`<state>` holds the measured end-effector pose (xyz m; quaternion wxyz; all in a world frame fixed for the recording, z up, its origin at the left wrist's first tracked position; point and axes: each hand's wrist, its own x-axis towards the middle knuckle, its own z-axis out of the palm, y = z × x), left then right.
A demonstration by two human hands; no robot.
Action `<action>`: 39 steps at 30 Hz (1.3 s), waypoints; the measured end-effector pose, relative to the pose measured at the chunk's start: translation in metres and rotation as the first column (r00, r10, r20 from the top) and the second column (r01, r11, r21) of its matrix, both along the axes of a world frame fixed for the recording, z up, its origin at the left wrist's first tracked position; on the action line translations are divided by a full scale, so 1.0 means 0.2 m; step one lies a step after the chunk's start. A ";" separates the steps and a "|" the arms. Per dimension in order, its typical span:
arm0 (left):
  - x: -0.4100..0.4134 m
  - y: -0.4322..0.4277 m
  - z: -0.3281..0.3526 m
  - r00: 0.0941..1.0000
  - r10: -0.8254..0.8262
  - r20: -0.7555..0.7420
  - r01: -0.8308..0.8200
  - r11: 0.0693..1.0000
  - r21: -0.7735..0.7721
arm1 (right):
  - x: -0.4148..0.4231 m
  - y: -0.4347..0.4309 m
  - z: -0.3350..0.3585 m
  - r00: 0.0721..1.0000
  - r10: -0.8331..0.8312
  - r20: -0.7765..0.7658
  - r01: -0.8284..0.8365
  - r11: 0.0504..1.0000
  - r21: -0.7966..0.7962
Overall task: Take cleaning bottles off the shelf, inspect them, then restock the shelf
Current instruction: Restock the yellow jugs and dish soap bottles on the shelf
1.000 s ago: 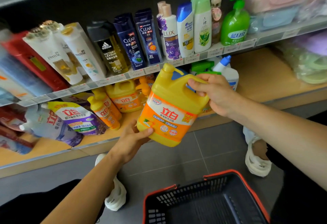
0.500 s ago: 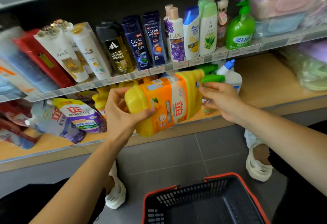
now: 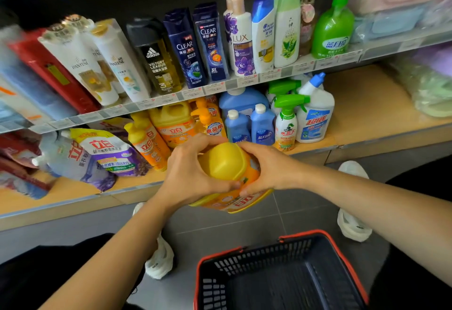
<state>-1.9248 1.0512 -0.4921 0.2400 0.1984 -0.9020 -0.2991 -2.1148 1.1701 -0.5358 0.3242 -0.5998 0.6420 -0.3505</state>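
A large yellow detergent jug (image 3: 226,163) with an orange label is held in front of the lower shelf (image 3: 367,111), tipped so its yellow bottom faces me. My left hand (image 3: 190,175) grips its left side with fingers curled over the top and thumb underneath. My right hand (image 3: 266,167) grips its right side. The jug's cap and handle are hidden behind it. More yellow detergent bottles (image 3: 171,123) stand on the lower shelf just behind.
Blue bottles (image 3: 249,123), a green-trigger spray (image 3: 286,123) and a white cleaner bottle (image 3: 315,114) stand on the lower shelf; refill pouches (image 3: 102,153) lie left. Shampoo bottles (image 3: 208,43) line the upper shelf. A black basket (image 3: 281,275) with a red rim sits on the floor below.
The jug has turned from lying sideways to bottom-towards-me and dropped lower. My right hand moved from the handle end to the jug's right side; both hands now cup it.
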 end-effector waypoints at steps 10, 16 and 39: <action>0.05 0.05 -0.05 0.994 -0.108 0.004 0.107 0.993 0.053 | 0.01 0.06 0.03 0.998 -0.053 -0.029 0.051 0.996 -0.069; 0.05 0.06 -0.06 0.993 -0.113 -0.020 0.106 0.968 -0.226 | 0.03 0.06 0.04 0.979 -0.142 -0.145 0.127 0.986 -0.113; 0.12 0.02 -0.23 0.987 0.077 -0.145 -0.095 0.988 -0.124 | -0.07 0.10 0.02 0.928 -0.247 0.278 0.275 0.959 -0.065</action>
